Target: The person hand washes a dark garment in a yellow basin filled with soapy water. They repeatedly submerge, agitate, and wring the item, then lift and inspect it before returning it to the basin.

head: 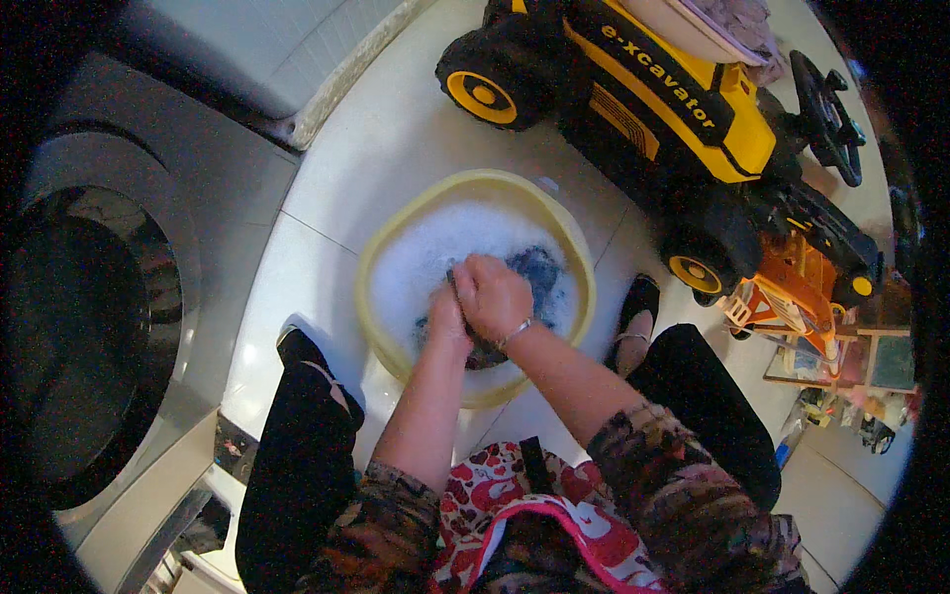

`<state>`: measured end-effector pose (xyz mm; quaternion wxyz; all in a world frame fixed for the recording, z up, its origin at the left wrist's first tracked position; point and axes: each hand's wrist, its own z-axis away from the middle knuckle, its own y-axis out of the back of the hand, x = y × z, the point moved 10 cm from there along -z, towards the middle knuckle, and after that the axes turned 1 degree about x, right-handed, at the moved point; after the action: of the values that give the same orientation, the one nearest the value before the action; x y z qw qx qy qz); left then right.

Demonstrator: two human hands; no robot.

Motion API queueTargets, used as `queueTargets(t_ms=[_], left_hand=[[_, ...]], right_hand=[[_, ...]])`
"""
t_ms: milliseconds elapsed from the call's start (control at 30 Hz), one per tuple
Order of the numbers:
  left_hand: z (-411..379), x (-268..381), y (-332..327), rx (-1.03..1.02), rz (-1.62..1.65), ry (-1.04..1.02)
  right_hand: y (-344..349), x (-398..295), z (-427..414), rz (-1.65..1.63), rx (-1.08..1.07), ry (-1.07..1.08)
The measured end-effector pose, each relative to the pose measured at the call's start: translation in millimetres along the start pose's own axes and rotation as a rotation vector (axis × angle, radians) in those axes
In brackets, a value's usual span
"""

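Between my feet on the tiled floor stands a pale yellow plastic basin [364, 286] filled with white soap suds [423, 234]. Dark wet cloth [536, 269] shows through the foam at the basin's right side, and more of it lies below my wrists. My left hand [447, 315] and my right hand [496, 297] are pressed together over the middle of the basin, with their fingers curled around a bunched piece of the dark cloth. Only a small dark edge of that piece shows between them; my fingers hide the rest. A bracelet [517, 333] circles my right wrist.
A front-loading washing machine [159, 297] stands close on the left. At the upper right is a yellow and black ride-on toy excavator [653, 89], with a tub of cloth [712, 33] on top. Orange toy parts [798, 297] and small items lie farther right.
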<state>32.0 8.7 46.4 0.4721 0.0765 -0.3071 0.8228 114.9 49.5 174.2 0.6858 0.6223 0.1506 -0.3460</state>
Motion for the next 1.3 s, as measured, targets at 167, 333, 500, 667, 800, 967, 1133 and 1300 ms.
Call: queueTargets(t_ms=[167, 333, 500, 667, 800, 967, 1133, 1300], left_hand=[[44, 88, -51, -0.059, -0.312, -0.161], [33, 125, -33, -0.24, -0.298, -0.271], [50, 119, -37, -0.336, -0.267, -0.271], [62, 109, -31, -0.277, -0.524, -0.111], [77, 100, -26, -0.18, -0.9, -0.078], [74, 83, -22, -0.406, -0.826, -0.141], [111, 101, -56, -0.573, -0.708, -0.316], [105, 98, -40, -0.413, -0.368, -0.081]], right_hand=[[30, 76, -47, 0.039, -0.182, -0.308], [4, 82, -2, -0.273, -0.774, -0.168], [-10, 61, 26, -0.198, -0.76, 0.037], [28, 57, 2, -0.347, -0.366, 0.027], [65, 61, -26, -0.576, -0.224, -0.109], [40, 42, -17, -0.319, -0.275, 0.101], [-15, 42, 28, -0.002, -0.778, 0.114], [61, 57, -9, -0.593, -0.242, 0.011]])
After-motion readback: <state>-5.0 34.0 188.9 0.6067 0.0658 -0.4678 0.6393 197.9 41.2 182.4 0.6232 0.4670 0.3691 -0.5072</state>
